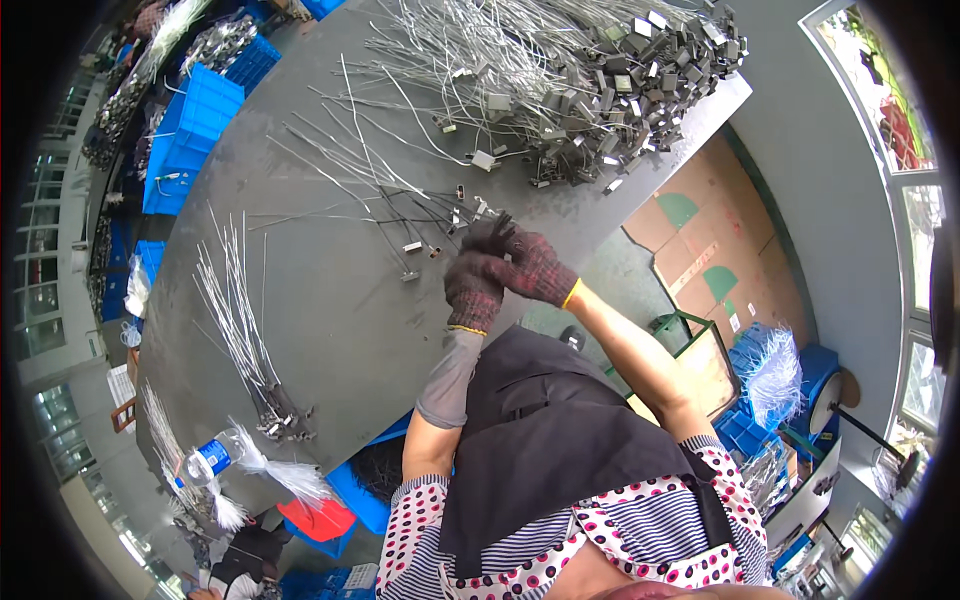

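A small metal-tipped wire piece seems to be pinched between the gloved left hand [472, 290] and right hand [528, 262], both closed together above the grey surface [330, 300]; the exact grip cannot be told. Assembly appears under way. At twelve o'clock lies a heap of wire seals [600, 90]; at ten o'clock, blue crates [195, 130] are filled with similar parts.

A plastic water bottle [208, 458] is lying at the table's [330, 300] near left edge. Blue crates [190, 135] are standing along its far left edge. Flattened cardboard [715, 250] is lying on the floor off its right edge, beside a blue-white fibre bundle [770, 365].
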The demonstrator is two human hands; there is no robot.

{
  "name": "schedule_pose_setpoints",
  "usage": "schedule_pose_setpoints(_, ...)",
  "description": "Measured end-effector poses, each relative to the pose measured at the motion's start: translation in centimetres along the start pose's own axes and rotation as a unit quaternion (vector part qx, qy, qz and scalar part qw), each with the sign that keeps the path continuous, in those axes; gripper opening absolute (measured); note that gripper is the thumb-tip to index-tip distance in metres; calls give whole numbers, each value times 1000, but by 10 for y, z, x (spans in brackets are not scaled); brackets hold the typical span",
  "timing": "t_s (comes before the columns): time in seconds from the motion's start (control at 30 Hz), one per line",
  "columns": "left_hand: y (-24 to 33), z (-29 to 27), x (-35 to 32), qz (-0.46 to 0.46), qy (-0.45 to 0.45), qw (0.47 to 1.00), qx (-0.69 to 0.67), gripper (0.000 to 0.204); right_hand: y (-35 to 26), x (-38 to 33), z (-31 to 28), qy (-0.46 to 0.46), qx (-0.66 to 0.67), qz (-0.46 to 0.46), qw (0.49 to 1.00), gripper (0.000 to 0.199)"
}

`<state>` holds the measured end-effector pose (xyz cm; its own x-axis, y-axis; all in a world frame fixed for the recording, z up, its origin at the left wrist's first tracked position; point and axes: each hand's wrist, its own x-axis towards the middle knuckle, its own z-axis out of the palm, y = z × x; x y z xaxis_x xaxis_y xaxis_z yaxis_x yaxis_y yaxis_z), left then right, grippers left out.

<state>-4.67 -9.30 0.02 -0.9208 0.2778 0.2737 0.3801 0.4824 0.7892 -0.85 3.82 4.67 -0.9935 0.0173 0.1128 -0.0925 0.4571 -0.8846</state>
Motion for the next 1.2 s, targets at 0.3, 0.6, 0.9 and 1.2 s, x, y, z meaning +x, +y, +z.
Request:
schedule_pose_setpoints(0.3, 21, -22, -19, -276, -194, 910, -241, 20, 1, 4, -1, -15, 155, 259, 953, 34)
schedule_pose_setpoints(0.6, 32, -56, -66, -376, -353, 727, -455, 26, 11, 63, -69, 183, -319, -18, 930, 37)
schedule_pose_setpoints(0.9, 28, -41, -55, -436, -364, 686, -456, 34, 32, 77, -89, 107, -473, 45, 873, 26)
schedule_pose_setpoints(1.2, 15, 45, -28, -434, -221, 652, -581, 36, 22, -63, -91, 240, 125, 326, 906, 37)
